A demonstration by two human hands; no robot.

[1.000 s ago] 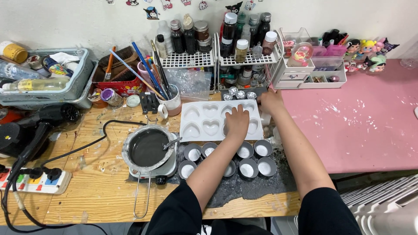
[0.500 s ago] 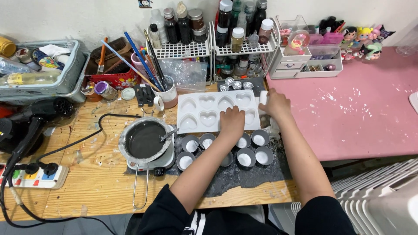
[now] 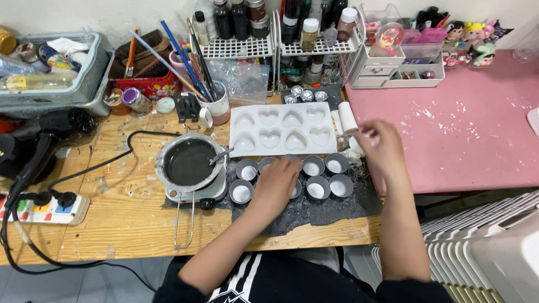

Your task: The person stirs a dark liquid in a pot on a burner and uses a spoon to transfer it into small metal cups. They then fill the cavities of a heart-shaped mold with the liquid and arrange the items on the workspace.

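Head view only: left hand (image 3: 276,182) lies palm-down over the middle of the small grey cups (image 3: 317,188), fingers loosely curled on the rims, covering one or two of them; can't tell if it actually grips a cup. Right hand (image 3: 382,147) hovers off the cups' right end, above the seam of wood counter (image 3: 112,221) and pink surface (image 3: 477,140), fingers half-curled w/ tips drawn together; can't tell if anything tiny is pinched there. Cups stand upright in two rows on a dark mat (image 3: 331,216), mouths up, most showing white fill. Row's long axis runs left-right, parallel to the counter's front edge. White heart mould (image 3: 283,132) lies flat just behind the cups, long axis also left-right, cavities up and looking empty. Melting pot (image 3: 190,163) w/ dark liquid sits on a small hotplate left of the cups, spoon resting in it. Judgement: step looks like handling/arranging the cups; next move prob needs a steady level grip so the fill doesn't tip.
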